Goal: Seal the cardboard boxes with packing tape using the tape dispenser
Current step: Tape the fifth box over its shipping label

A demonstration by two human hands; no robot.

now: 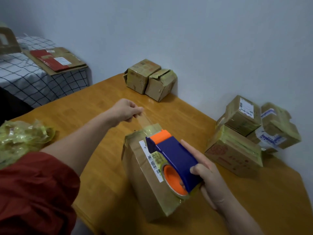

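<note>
A long brown cardboard box (pixel 142 180) with a white barcode label lies on the wooden table (pixel 88 116) in front of me. My right hand (pixel 208 182) grips a blue and orange tape dispenser (pixel 171 160) held over the box top. A strip of clear tape (pixel 144 120) runs from the dispenser's orange front past the box's far end. My left hand (pixel 126 110) pinches the free end of that strip above the table, beyond the box.
Two small taped boxes (pixel 150 80) stand at the table's far edge by the wall. A stack of several boxes (pixel 245 134) sits at the right. Crumpled yellow-green tape waste (pixel 22 138) lies at the left. A bed with flattened cardboard (pixel 55 60) is beyond.
</note>
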